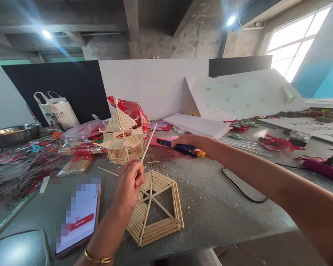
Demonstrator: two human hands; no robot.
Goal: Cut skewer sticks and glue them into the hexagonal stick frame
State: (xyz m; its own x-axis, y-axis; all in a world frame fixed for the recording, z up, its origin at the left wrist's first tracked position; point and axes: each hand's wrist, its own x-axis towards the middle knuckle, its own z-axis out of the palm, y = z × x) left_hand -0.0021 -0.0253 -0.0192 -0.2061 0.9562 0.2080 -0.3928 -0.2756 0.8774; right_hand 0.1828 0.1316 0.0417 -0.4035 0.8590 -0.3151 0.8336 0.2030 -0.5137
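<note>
My left hand [131, 179] is closed around a thin wooden stick [149, 142], which points up and to the right. Below and beside that hand lies a flat hexagonal frame [162, 228] of glued sticks; some of its wedges are filled with rows of sticks and others are partly open. Farther off, my right hand [183, 141] reaches across the table and is closed on dark-blue-handled pliers [188, 148], their dark end to the left. A yellow-orange tip [201, 153] shows beside the handles. Behind my left hand stands a tiered stick pavilion [122, 138] with a pointed roof.
A phone [81, 218] lies at the left front. Bundled sticks in plastic [77, 162] and loose wrappers cover the left side, near a metal bowl [16, 133]. White boards [197, 123] lie behind. A black cable [238, 190] and a purple tool [320, 168] are on the right.
</note>
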